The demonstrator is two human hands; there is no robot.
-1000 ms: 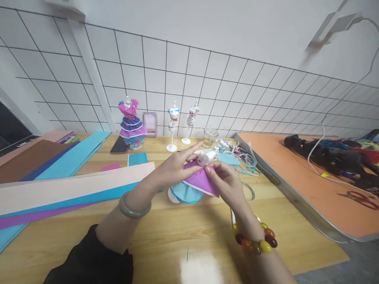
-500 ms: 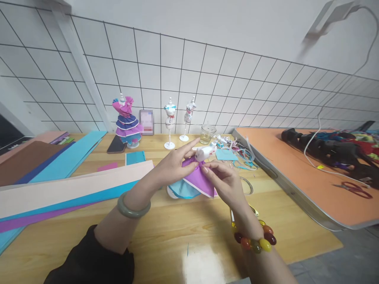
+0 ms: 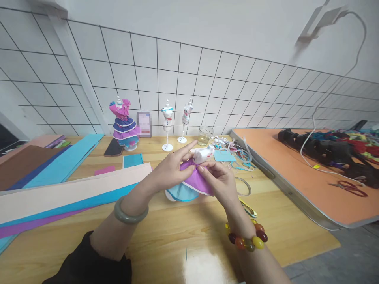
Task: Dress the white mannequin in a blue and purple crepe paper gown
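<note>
Bright, even light is filling the room from overhead — a white patch of glare is shining on the glossy pale wooden surface [image 3: 204, 268] near the bottom edge. Shadows are lying soft and faint. The black wire grid panel [image 3: 183, 79] is bowing toward the edges — wide-lens distortion. A small pinkish card [image 3: 144, 124] is showing blurred.

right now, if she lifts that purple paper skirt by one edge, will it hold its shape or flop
Probably flop a little: the purple skirt looks like thin crepe paper, gathered into soft folds where the left hand and right hand pinch it at the white mannequin. Likely very light, and apt to crease or tear under a hard grip.
</note>
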